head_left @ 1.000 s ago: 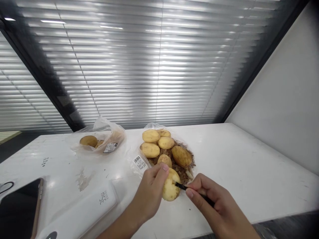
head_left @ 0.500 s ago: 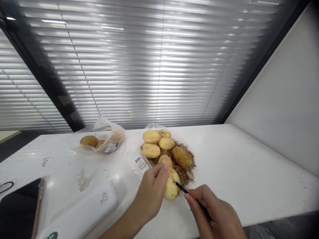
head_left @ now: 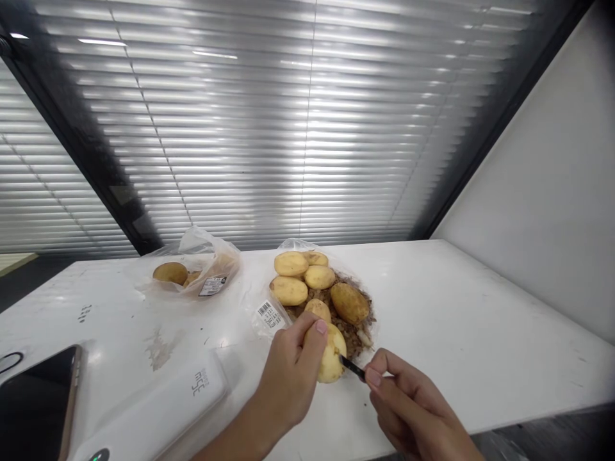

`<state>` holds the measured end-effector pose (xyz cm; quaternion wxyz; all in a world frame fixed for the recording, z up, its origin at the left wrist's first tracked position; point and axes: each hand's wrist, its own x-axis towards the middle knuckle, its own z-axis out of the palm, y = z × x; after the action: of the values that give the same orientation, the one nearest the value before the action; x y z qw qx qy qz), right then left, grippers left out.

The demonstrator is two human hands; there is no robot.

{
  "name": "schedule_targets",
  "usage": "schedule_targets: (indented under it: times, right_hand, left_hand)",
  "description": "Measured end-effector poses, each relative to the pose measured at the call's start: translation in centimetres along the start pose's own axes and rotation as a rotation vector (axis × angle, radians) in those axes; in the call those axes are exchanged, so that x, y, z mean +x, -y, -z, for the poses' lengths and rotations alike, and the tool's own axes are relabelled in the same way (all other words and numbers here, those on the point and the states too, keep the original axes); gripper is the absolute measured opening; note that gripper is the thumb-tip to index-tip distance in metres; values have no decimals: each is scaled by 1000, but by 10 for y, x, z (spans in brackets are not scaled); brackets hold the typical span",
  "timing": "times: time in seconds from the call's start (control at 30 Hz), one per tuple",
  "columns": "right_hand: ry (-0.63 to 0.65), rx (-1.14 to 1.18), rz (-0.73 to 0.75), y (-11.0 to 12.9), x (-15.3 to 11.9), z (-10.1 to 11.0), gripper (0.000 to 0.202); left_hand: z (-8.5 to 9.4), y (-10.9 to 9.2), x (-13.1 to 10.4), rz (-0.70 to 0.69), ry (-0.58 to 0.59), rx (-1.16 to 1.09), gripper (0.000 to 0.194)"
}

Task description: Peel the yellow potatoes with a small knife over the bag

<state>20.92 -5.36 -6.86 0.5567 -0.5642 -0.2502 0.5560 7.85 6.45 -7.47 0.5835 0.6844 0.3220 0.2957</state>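
Observation:
My left hand (head_left: 293,368) grips a pale, peeled-looking potato (head_left: 332,358) from its left side, thumb on top. Between the fingers of my right hand (head_left: 413,403) is a slim black tool (head_left: 353,367), and its tip touches the potato's right side. Whether the tool has a blade cannot be made out. Just behind the held potato lies another potato (head_left: 317,310), and a browner, unpeeled-looking potato (head_left: 350,303) rests to its right. Several pale potatoes (head_left: 289,291) are grouped farther back on a clear plastic bag among brown peelings (head_left: 356,339).
A second plastic bag (head_left: 225,259) with brown potatoes (head_left: 170,273) stands at the back left. A white power bank (head_left: 163,403) and a dark phone (head_left: 38,406) lie at the front left of the white table (head_left: 456,320). Blinds (head_left: 269,128) rise behind the table.
My right hand has shifted slightly right and changed its hold on the black tool, fingers now more curled. The potato has turned slightly in my left hand.

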Motion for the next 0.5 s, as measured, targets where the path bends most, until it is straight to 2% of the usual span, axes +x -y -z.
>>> schedule_targets:
  times: [0.33, 0.5]
  right_hand:
    - [12, 174, 5, -29, 13, -7, 59]
    - [69, 314, -65, -26, 9, -21, 58]
  left_hand:
    - [-1, 2, -1, -38, -51, 107, 38]
    - [-1, 4, -3, -41, -89, 123, 38]
